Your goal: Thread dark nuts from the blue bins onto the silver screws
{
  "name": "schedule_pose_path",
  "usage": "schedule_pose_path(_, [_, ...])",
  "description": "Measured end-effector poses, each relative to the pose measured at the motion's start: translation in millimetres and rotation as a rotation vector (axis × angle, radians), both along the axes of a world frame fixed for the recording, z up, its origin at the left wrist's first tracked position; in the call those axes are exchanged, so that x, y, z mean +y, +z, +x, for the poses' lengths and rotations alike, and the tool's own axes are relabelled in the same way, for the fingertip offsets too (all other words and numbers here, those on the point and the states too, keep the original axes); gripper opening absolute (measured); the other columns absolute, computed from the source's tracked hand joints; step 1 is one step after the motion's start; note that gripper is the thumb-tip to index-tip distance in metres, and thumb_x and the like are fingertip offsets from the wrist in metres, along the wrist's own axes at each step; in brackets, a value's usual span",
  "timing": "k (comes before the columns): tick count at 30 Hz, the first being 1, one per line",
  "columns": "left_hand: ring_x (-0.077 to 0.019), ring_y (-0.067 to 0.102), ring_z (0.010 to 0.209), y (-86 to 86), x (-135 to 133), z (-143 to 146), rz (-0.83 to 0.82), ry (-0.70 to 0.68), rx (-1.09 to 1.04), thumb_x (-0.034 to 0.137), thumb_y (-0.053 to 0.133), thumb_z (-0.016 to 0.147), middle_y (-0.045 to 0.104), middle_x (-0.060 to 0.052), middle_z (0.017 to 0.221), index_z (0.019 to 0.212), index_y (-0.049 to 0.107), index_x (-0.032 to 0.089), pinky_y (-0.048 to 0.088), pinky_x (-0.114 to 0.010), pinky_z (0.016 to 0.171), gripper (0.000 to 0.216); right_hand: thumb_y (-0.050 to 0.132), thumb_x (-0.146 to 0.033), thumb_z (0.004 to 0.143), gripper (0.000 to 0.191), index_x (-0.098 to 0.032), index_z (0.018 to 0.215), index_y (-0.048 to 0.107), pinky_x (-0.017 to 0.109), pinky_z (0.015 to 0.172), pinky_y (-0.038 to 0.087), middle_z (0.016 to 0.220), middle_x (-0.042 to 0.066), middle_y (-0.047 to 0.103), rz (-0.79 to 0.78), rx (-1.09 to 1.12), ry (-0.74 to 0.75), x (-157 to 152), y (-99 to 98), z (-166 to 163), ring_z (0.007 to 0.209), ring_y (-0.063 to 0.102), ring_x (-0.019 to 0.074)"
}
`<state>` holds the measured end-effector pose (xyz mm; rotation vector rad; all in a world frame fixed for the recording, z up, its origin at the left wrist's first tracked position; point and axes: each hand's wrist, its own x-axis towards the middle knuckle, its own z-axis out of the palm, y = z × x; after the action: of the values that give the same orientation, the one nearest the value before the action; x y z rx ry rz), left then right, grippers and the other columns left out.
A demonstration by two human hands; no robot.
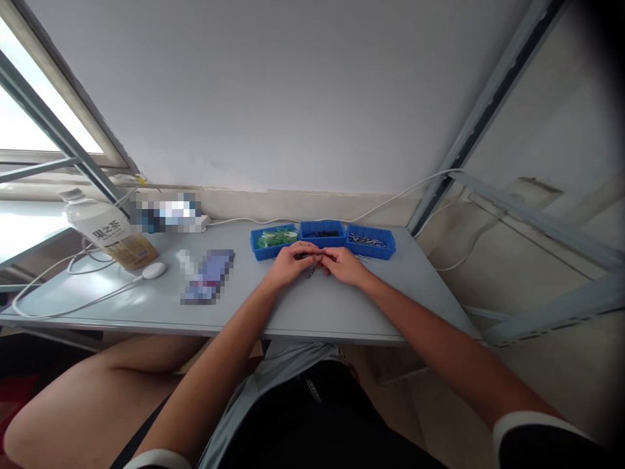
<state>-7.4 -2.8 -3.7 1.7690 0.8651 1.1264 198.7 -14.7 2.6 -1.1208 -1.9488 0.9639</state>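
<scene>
My left hand point(293, 262) and my right hand point(346, 265) meet over the table, their fingertips together in a pinch. A small thin piece with a metallic look shows below the fingers; its kind is too small to tell. Just behind the hands stand three blue bins in a row. The left bin point(256, 249) holds green pieces in what looks like clear wrapping. Small dark pieces lie in the middle bin point(322, 241), and slim silver metal pieces fill the right bin point(393, 247). Near my right hand a thin silver piece lies on the tabletop.
On the grey table point(244, 312), a tea bottle point(110, 228) leans at the left beside a white round puck point(153, 270) with a cable. A blurred purple item point(209, 277) lies left of my arm. White cable point(390, 195) runs along the wall; metal posts flank the table.
</scene>
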Motion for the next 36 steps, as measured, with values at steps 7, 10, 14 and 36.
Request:
schedule_pose_path(7, [-0.0263,0.068,0.111,-0.1,0.5,1.5,-0.015,0.007,-0.019,0.045,0.083,0.081,0.073,-0.011,0.117,0.101,0.084,0.022,0.054,-0.04,0.098,0.03,0.051,-0.031,0.099,0.031,-0.015,0.084,0.073,0.025,0.061,0.042,0.066,0.001,0.069,0.005,-0.052,0.071,0.0,-2.1,-1.0,0.059,0.059,0.0137])
schedule_pose_path(10, [-0.0251,0.07,0.103,0.6,0.5,2.3,-0.045,0.026,-0.045,0.047,0.081,0.082,0.075,-0.011,0.113,0.1,0.083,0.021,0.054,-0.042,0.098,0.032,0.048,-0.033,0.102,0.035,-0.016,0.086,0.074,0.025,0.064,0.043,0.067,0.001,0.069,0.025,-0.051,0.08,-0.3,-2.1,-1.4,0.061,0.06,0.0137])
schedule_pose_path(14, [-0.026,0.07,0.105,3.7,-0.4,2.4,-0.088,0.048,-0.043,0.05,0.08,0.082,0.076,-0.01,0.113,0.099,0.083,0.022,0.053,-0.042,0.1,0.034,0.048,-0.037,0.104,0.037,-0.017,0.088,0.073,0.025,0.065,0.044,0.067,0.001,0.069,0.035,-0.014,0.057,-0.1,-3.7,-1.8,0.063,0.062,0.0146])
schedule_pose_path(36, [-0.0222,0.068,0.093,5.4,-1.7,2.4,-0.177,0.206,-0.017,0.058,0.069,0.088,0.078,-0.009,0.109,0.111,0.079,0.019,0.05,-0.029,0.069,0.047,0.049,-0.057,0.102,0.045,-0.018,0.101,0.072,0.027,0.057,0.048,0.078,0.005,0.074,0.063,0.088,-0.246,30.5,-8.3,10.8,0.054,0.062,0.0148])
